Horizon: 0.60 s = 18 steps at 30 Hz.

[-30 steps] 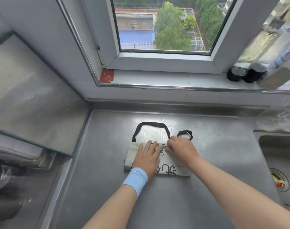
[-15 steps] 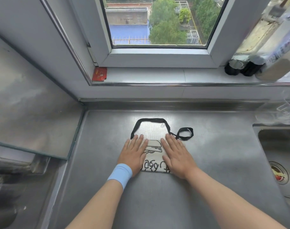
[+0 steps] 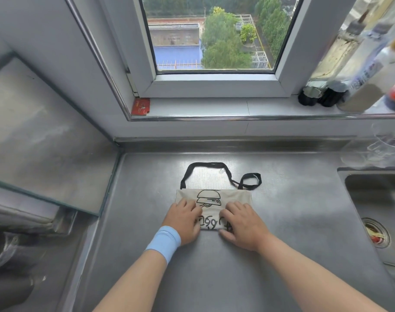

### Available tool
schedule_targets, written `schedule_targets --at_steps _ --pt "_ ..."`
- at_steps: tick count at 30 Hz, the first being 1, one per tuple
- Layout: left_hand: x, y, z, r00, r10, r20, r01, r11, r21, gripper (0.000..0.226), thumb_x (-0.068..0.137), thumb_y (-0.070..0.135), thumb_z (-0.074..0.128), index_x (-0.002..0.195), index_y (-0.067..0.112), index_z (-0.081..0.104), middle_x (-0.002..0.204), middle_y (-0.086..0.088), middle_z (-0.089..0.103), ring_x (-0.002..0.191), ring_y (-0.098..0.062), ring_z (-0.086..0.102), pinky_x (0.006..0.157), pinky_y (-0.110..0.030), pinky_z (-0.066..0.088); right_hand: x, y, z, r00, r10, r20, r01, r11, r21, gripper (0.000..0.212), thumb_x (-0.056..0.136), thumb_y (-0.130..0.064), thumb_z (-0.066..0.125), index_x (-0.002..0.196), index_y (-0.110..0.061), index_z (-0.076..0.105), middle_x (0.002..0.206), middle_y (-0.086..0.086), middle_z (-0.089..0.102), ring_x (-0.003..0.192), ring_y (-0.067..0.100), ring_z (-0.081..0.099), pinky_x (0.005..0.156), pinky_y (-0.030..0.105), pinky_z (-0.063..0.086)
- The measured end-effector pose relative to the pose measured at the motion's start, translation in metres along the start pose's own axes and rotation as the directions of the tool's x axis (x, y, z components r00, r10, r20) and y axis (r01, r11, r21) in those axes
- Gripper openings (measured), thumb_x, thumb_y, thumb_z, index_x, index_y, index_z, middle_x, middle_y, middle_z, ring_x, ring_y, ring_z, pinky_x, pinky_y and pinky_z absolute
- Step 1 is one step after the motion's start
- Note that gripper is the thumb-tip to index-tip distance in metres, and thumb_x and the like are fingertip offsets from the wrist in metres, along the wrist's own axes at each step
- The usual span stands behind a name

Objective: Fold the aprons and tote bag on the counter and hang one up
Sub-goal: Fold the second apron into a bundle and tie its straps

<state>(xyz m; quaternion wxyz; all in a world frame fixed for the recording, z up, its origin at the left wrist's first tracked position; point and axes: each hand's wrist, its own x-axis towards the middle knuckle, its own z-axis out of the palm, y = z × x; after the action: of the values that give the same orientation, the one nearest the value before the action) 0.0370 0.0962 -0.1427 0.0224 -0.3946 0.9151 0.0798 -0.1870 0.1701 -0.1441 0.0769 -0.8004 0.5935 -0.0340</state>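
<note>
Folded tote bag (image 3: 234,197) lay on steel counter (image 3: 293,210), black straps (image 3: 205,163) toward window (image 3: 214,41). Left hand (image 3: 183,219) and right hand (image 3: 243,224) gripped its near edge, one at each corner. Sink (image 3: 372,199) at right.

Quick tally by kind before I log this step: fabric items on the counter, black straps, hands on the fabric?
tote bag: 1
black straps: 2
hands on the bag: 2, left hand and right hand
Total: 5

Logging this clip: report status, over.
Left hand, right hand: both grip near edge of tote bag. Bag folded, flat on counter, black straps trailing toward window. Nothing blocks the hands.
</note>
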Motion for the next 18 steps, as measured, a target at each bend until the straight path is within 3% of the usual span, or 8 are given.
schedule_targets --at_steps 2,4,7,11,15,18 --pt "-0.005 -0.005 0.0 0.998 -0.034 0.044 0.036 0.999 -0.03 0.043 0.073 0.06 0.048 0.096 0.024 0.054 0.099 0.004 0.051 0.09 -0.021 0.047 0.075 -0.036 0.044 0.0 0.003 0.001 1.0 0.001 0.014 0.0 0.998 -0.06 0.035 0.083 -0.056 0.051 0.098 -0.025 0.055 0.1 -0.003 0.053 0.091 0.019 0.048 0.074 0.034 0.043" --pt "-0.011 -0.011 -0.004 0.996 -0.046 0.082 0.051 0.997 -0.057 0.051 0.071 0.065 0.049 0.103 0.026 0.055 0.104 0.005 0.047 0.095 -0.019 0.042 0.082 -0.033 0.043 0.0 0.003 0.003 1.0 -0.016 0.016 0.018 0.992 -0.123 0.03 0.089 -0.049 0.048 0.09 -0.02 0.059 0.093 0.0 0.056 0.082 0.021 0.053 0.065 0.033 0.047" --pt "-0.014 -0.019 -0.01 0.994 -0.069 0.085 0.083 0.982 -0.172 0.035 0.082 0.049 0.058 0.11 0.028 0.061 0.104 0.003 0.051 0.102 -0.02 0.044 0.084 -0.036 0.047 0.003 0.004 0.007 1.0 -0.011 -0.029 0.006 0.983 -0.183 0.034 0.095 -0.034 0.038 0.077 -0.017 0.061 0.079 0.003 0.057 0.067 0.023 0.057 0.048 0.034 0.048" --pt "-0.006 -0.025 -0.016 0.98 -0.168 0.11 0.191 0.953 -0.237 0.028 0.095 0.041 0.053 0.11 0.022 0.069 0.103 -0.002 0.061 0.103 -0.023 0.051 0.086 -0.033 0.044 0.013 0.003 -0.003 0.99 0.087 -0.111 -0.108 0.973 -0.203 0.039 0.094 -0.036 0.035 0.072 -0.017 0.06 0.071 0.001 0.057 0.055 0.021 0.059 0.035 0.028 0.038" --pt "0.008 -0.025 -0.023 0.944 -0.302 0.131 0.328 0.894 -0.305 0.021 0.096 0.037 0.052 0.104 0.026 0.068 0.098 -0.002 0.066 0.098 -0.023 0.058 0.075 -0.028 0.04 0.017 0.013 -0.012 0.98 0.167 -0.113 -0.192 0.944 -0.269 0.039 0.093 -0.044 0.05 0.069 -0.014 0.058 0.066 0.003 0.055 0.048 0.02 0.055 0.036 0.022 0.024" --pt "0.016 -0.022 -0.02 0.94 -0.32 0.119 0.341 0.898 -0.277 0.02 0.093 0.033 0.057 0.111 0.028 0.064 0.111 0.003 0.059 0.104 -0.021 0.055 0.082 -0.028 0.042 0.021 0.019 -0.009 0.979 0.176 -0.1 -0.198 0.932 -0.303 0.038 0.079 -0.047 0.074 0.071 -0.013 0.058 0.07 0.004 0.055 0.048 0.021 0.054 0.038 0.024 0.025"
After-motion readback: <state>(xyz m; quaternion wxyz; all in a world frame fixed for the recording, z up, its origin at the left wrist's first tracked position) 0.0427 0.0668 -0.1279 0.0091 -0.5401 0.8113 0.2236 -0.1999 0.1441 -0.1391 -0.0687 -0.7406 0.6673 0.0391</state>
